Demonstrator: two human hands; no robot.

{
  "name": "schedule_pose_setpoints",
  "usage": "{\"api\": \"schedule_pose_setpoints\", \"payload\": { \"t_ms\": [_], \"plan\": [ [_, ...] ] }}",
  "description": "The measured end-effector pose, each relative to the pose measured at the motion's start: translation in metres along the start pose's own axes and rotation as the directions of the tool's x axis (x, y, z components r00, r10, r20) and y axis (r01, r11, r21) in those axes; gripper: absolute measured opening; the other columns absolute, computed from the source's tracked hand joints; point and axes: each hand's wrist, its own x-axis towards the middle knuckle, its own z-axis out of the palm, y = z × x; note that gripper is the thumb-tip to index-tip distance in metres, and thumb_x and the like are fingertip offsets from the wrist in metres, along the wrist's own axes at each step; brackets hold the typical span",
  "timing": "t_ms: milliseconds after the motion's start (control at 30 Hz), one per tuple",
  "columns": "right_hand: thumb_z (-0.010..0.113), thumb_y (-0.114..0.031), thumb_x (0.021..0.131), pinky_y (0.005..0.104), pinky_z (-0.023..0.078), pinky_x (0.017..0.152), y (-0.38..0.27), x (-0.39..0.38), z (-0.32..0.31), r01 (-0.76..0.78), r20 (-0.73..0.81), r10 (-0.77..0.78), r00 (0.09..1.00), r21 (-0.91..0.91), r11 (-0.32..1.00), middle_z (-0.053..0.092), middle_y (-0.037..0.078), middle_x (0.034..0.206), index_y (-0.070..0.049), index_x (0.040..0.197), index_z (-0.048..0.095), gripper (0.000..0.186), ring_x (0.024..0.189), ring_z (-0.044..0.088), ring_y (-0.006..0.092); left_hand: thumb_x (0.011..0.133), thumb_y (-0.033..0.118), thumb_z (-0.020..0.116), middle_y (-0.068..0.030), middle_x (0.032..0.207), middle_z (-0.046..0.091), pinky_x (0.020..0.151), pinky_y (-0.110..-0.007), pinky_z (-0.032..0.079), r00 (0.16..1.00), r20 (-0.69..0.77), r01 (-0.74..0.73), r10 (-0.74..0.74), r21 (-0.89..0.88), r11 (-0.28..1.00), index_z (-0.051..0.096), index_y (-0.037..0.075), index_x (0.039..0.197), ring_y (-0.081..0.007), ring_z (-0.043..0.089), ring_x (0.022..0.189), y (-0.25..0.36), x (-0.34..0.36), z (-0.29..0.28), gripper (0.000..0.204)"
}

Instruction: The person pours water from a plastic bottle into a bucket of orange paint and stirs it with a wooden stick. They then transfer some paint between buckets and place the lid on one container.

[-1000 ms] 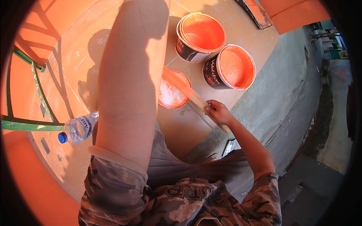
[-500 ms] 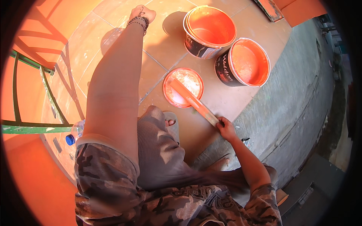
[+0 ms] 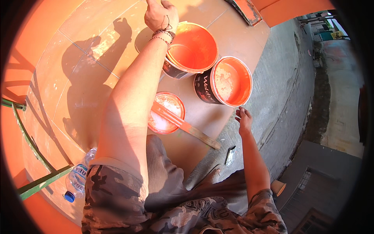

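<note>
My left hand [image 3: 161, 16] reaches forward, beside the far rim of a large paint bucket [image 3: 194, 45] coated orange inside. Its thumb stands apart and I see nothing held, though the fingertips are cut off by the upper edge. Just below the near rim of a second bucket [image 3: 232, 82], which holds orange paint, my right hand [image 3: 244, 121] is open with loosely bent fingers. Whether it touches that bucket, I cannot tell. A paint-smeared flat wooden stick [image 3: 191, 129] rests across an orange-stained round lid [image 3: 165, 99] on the tiles, untouched by either hand.
On the left lie a clear plastic bottle [image 3: 79, 176] with a blue cap and a green metal frame [image 3: 43, 181]. A small dark packet [image 3: 230, 155] is on the grey concrete [image 3: 272, 101] beyond the tile edge. An orange-smeared tray-like object [image 3: 245, 11] sits at the far side.
My right hand has let go of the wooden stick and moved up toward the second bucket. My left hand has shifted right to the first bucket, its fist loosened.
</note>
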Motion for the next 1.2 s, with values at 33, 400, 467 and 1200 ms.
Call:
{"api": "schedule_pose_setpoints", "payload": {
  "t_ms": [33, 400, 467, 1200],
  "plan": [
    [0.047, -0.038, 0.099, 0.0394, 0.049, 0.087, -0.018, 0.010, -0.017, -0.030, 0.001, 0.030, 1.000, 0.137, 0.990, 0.062, 0.016, 0.114, 0.001, 0.128, 0.054, 0.049, 0.105, 0.059, 0.0245, 0.085, 0.015, 0.059, -0.0044, 0.058, 0.051, 0.051, -0.035, 0.043, 0.998, 0.025, 0.054, -0.058, 0.122, 0.991, 0.052, 0.008, 0.108, -0.0202, 0.052, 0.052, 0.024, -0.014, 0.018, 0.025],
    [0.034, -0.041, 0.103, 0.0372, 0.035, 0.107, -0.161, 0.083, 0.023, 0.242, 0.426, -0.313, 0.849, 0.214, 0.946, 0.052, 0.016, 0.135, 0.003, 0.140, 0.042, 0.058, 0.124, 0.049, 0.0242, 0.091, 0.011, 0.061, -0.0043, 0.064, 0.052, 0.047, -0.028, 0.036, 0.956, 0.187, -0.141, 0.226, -0.383, 0.913, 0.053, 0.003, 0.103, -0.0102, 0.044, 0.050, 0.148, -0.054, 0.038, 0.016],
    [0.033, -0.038, 0.104, 0.0352, 0.035, 0.108, -0.153, 0.095, 0.031, 0.135, 0.508, -0.261, 0.821, 0.272, 0.953, 0.054, 0.016, 0.133, 0.004, 0.138, 0.044, 0.055, 0.122, 0.051, 0.0232, 0.092, 0.012, 0.061, -0.0044, 0.064, 0.053, 0.047, -0.028, 0.036, 0.906, 0.368, -0.083, 0.209, -0.328, 0.941, 0.053, 0.003, 0.104, -0.0099, 0.044, 0.050, 0.155, -0.063, 0.015, 0.018],
    [0.070, -0.023, 0.089, 0.0351, 0.051, 0.081, -0.192, -0.005, -0.033, 0.210, 0.535, -0.275, 0.799, 0.179, 0.961, 0.072, 0.012, 0.090, -0.002, 0.110, 0.069, 0.030, 0.087, 0.068, 0.0230, 0.103, 0.038, 0.041, -0.0019, 0.088, 0.053, 0.071, -0.024, 0.040, 0.459, 0.252, 0.703, -0.852, 0.484, 0.522, 0.052, 0.003, 0.107, -0.0089, 0.048, 0.080, 0.135, -0.208, -0.057, 0.037]
  ]
}}
